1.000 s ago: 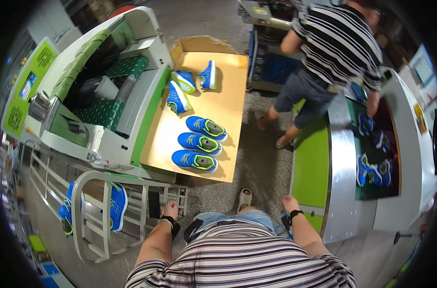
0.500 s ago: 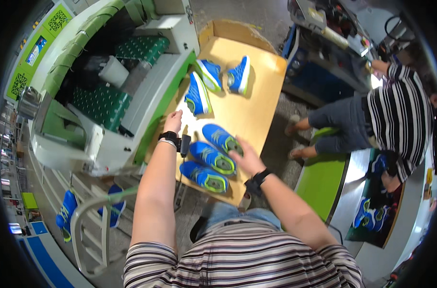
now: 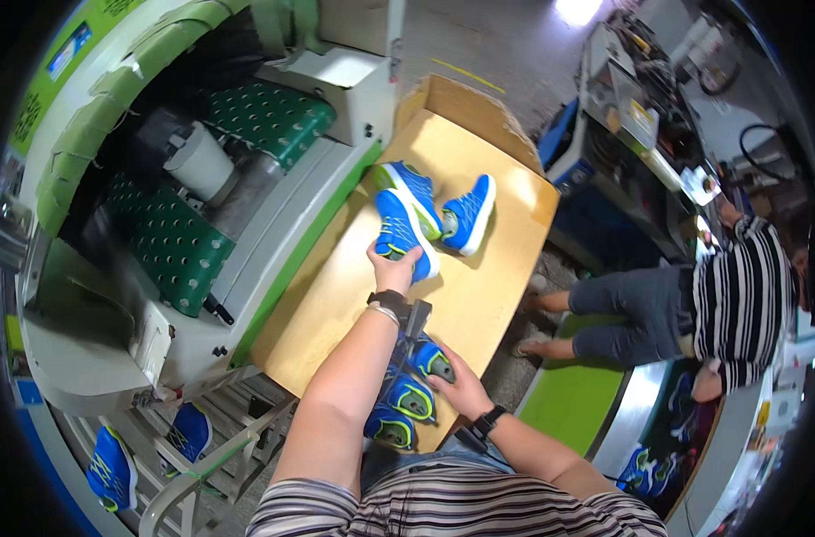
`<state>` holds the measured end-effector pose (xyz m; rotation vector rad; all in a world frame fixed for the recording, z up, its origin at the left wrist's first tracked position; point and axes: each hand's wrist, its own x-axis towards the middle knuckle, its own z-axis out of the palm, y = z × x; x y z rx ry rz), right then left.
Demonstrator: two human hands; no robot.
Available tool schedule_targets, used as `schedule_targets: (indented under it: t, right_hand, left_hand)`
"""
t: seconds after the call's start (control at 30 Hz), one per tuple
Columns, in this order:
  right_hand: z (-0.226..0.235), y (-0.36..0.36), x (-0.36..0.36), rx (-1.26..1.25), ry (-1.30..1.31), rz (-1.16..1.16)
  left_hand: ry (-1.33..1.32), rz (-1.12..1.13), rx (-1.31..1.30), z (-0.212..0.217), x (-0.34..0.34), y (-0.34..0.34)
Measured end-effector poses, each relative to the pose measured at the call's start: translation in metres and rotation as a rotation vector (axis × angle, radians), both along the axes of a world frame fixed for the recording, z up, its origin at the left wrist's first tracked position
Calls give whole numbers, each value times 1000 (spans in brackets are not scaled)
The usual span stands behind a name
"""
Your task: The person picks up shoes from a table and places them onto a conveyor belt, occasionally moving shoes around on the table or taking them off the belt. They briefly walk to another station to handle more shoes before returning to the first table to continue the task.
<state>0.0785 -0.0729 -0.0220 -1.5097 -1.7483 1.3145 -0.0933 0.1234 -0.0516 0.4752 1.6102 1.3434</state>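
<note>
My left hand (image 3: 395,267) grips the heel end of a blue sneaker (image 3: 396,222) with a white sole, which lies tilted on the light wooden tabletop (image 3: 470,295). Against it rests another blue sneaker (image 3: 416,190), and a third, single sneaker (image 3: 470,215) lies to its right. Nearer to me, my right hand (image 3: 461,388) holds the heel of a blue shoe (image 3: 432,362) with a green collar and something grey inside. Beside that one sit two similar shoes (image 3: 411,397), (image 3: 391,428), their toes partly hidden by my left forearm.
On the left stands a white and green machine (image 3: 282,242) with perforated green pads (image 3: 179,246). Blue sneakers (image 3: 112,470) hang on a metal rack (image 3: 237,447) at lower left. A co-worker in a striped shirt (image 3: 738,286) works at a bench on the right.
My left hand has gone from over the tabletop to the right and taken hold of a sneaker's heel. My right hand stays on the near shoe. The whole view has shifted.
</note>
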Motion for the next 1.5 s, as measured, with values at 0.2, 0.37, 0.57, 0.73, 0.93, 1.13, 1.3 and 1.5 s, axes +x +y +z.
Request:
schedule_targets:
  t: [0.2,0.37,0.57,0.73,0.93,1.13,1.3,1.5]
  right_hand:
    - [44,78,33,-445,306,-186]
    - [143,218,-75,162,558,167]
    - [194,333,-274,617,168,233]
    - [125,314,-230,864,87,18]
    - [19,266,48,564,-630,222]
    - [-13,233,106,84,209,-399]
    - [-22,252,94,139,137,-536]
    - [-13,185,103,-73,305,73]
  left_hand:
    - [-406,80,244,138,-73,-65]
    - [548,378,308,239,-145,-96]
    - [1158,544,-106,198,-305,-56]
    - [1338,407,138,184,-182,-64]
    - [1143,-71,-76,107,-45,-142]
    - [1019,-358,-283,81,19,-157]
    - [1081,-281,-331,86,18,-164]
    - [1152,3,-373,95,-29,-216]
